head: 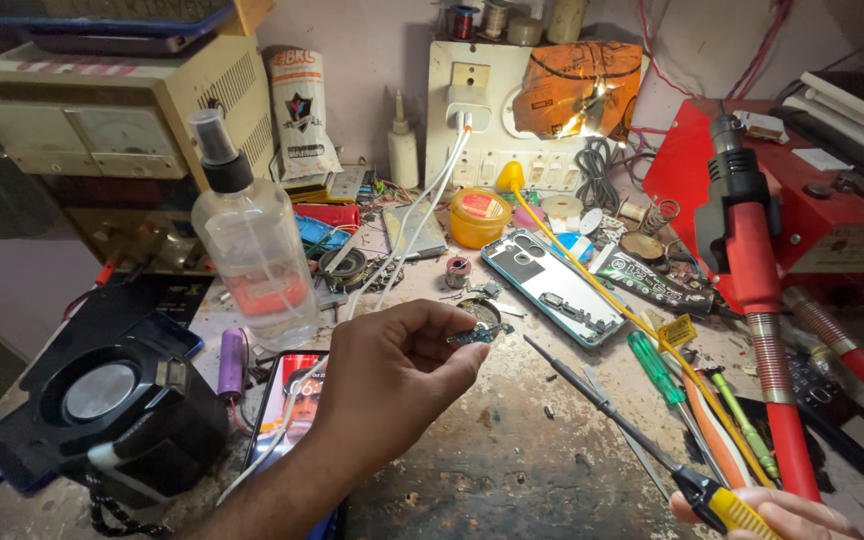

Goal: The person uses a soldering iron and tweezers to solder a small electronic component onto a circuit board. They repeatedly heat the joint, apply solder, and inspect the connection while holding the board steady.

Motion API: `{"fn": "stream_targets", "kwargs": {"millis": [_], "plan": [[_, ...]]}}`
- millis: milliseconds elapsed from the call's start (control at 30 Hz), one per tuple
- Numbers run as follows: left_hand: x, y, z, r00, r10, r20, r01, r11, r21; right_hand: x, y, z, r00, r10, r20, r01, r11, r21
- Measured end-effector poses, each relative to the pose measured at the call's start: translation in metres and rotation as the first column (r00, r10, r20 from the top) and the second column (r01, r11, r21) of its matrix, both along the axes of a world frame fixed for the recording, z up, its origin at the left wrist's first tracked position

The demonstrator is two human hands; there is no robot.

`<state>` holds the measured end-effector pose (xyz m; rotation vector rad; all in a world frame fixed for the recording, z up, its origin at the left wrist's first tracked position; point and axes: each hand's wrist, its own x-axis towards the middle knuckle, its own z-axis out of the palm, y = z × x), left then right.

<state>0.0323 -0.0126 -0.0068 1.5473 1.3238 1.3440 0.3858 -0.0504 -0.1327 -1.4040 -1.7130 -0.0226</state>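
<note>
I see my left hand raised over the bench, thumb and fingertips pinched shut on a small circuit board; the board is lifted clear of the surface and turned up toward me, which I judge keeps its face open to the tool. My right hand, mostly cut off at the lower right corner, is closed round the yellow handle of a screwdriver. Its dark shaft slants up and left, the tip stopping just right of the board and not touching it, as far as I can tell. Taking the board as landmark: directly behind it lies a small round part, then a little coil. To its right and behind, an opened phone shell lies back-up with its innards exposed. Further right, a red hot-air tool stands in its holder, nozzle up, with spare screwdrivers laid beside it within reach. Left of the board stands a clear spray bottle; below that, a lit phone lies flat, partly under my left wrist. Far left sits a black fan. Well behind the board, an orange jar and a wall socket panel.
</note>
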Motion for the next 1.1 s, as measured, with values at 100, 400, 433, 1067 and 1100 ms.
{"fn": "stream_targets", "kwargs": {"millis": [100,400,433,1067,1100], "plan": [[0.000,0.000,-0.002,0.997,0.037,-0.066,-0.033,0.998,0.055,0.015,0.003,0.005,0.998,0.008,0.061,0.005,0.978,-0.209],[0.001,-0.002,-0.012,0.977,0.048,-0.209,0.024,0.944,0.329,0.000,-0.005,0.009,0.998,0.041,-0.044,-0.037,0.995,0.094],[0.001,-0.001,-0.012,0.984,0.033,-0.175,0.018,0.960,0.278,-0.003,-0.006,0.012,0.997,0.052,-0.062,-0.042,0.989,0.140],[0.000,0.008,-0.017,0.997,-0.057,0.044,0.057,0.998,0.014,0.015,0.017,-0.019,1.000,-0.012,0.012,0.011,0.998,0.061],[0.000,0.008,-0.017,0.996,-0.068,0.057,0.068,0.998,0.001,0.011,0.016,-0.017,1.000,-0.015,-0.006,0.015,0.997,0.080]]}}
